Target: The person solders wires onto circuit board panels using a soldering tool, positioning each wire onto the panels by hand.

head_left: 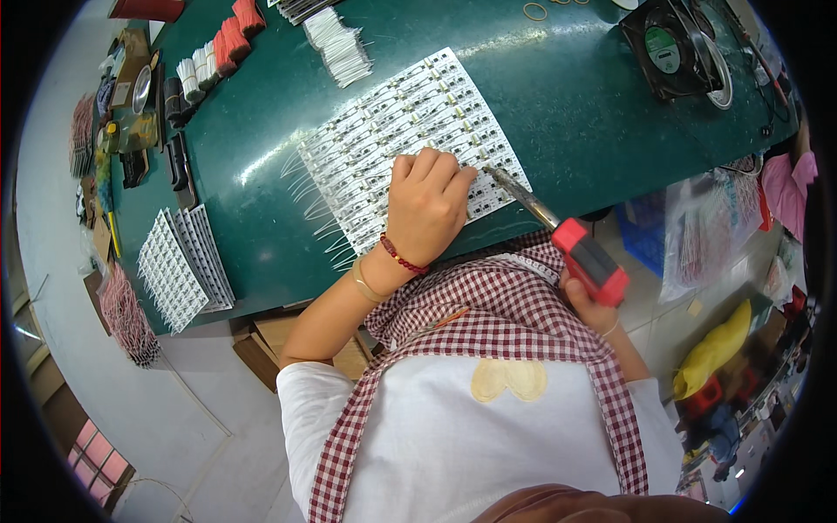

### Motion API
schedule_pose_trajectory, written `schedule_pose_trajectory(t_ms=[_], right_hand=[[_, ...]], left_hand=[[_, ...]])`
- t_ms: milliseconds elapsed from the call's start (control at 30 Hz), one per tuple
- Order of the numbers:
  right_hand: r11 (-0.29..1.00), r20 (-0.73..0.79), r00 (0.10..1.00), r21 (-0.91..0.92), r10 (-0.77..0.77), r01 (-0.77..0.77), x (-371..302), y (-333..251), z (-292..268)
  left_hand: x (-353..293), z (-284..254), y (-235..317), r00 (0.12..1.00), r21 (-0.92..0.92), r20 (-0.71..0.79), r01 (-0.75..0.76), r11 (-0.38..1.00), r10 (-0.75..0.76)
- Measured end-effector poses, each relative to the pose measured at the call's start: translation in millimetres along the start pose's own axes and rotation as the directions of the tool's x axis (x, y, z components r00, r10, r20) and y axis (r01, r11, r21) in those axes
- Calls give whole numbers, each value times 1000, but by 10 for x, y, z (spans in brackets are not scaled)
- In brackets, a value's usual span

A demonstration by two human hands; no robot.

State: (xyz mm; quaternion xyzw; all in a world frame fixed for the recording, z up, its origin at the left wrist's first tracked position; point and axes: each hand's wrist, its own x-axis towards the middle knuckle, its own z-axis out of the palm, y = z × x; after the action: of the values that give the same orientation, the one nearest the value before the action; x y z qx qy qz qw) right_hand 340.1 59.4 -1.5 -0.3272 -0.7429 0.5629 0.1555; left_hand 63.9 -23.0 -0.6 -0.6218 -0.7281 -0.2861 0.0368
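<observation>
A white panel of small circuit boards (410, 113) lies on the green table, with thin white wires (327, 231) sticking out along its left edge. My left hand (430, 196) rests on the panel, its fingers bent and pinched together beside the iron's tip; what they hold, if anything, is hidden. In my right hand (588, 305) is a soldering iron (593, 261) with a red and dark grey handle. Its metal barrel slants up and left, and the tip is at the panel's right part, close to my left fingertips.
More board panels (183, 270) stand at the table's left front. Bundles of white wires (338, 48) and red wires (231, 39) lie at the back. A black fan (667, 52) stands at the far right. Pink wire bundles (128, 314) hang past the left edge.
</observation>
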Motion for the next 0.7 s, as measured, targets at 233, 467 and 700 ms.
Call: schedule_pose_trajectory(t_ms=[233, 467, 700], right_hand=[[998, -23, 999, -43, -42, 41, 15, -48, 1], [996, -10, 998, -64, -57, 57, -11, 8, -3], [990, -17, 994, -92, -108, 106, -8, -3, -4]], left_hand=[[0, 3, 0, 1000, -12, 5, -16, 1000, 16], [-5, -4, 7, 1000, -1, 26, -10, 1000, 10], [6, -8, 7, 999, 6, 35, -14, 1000, 14]])
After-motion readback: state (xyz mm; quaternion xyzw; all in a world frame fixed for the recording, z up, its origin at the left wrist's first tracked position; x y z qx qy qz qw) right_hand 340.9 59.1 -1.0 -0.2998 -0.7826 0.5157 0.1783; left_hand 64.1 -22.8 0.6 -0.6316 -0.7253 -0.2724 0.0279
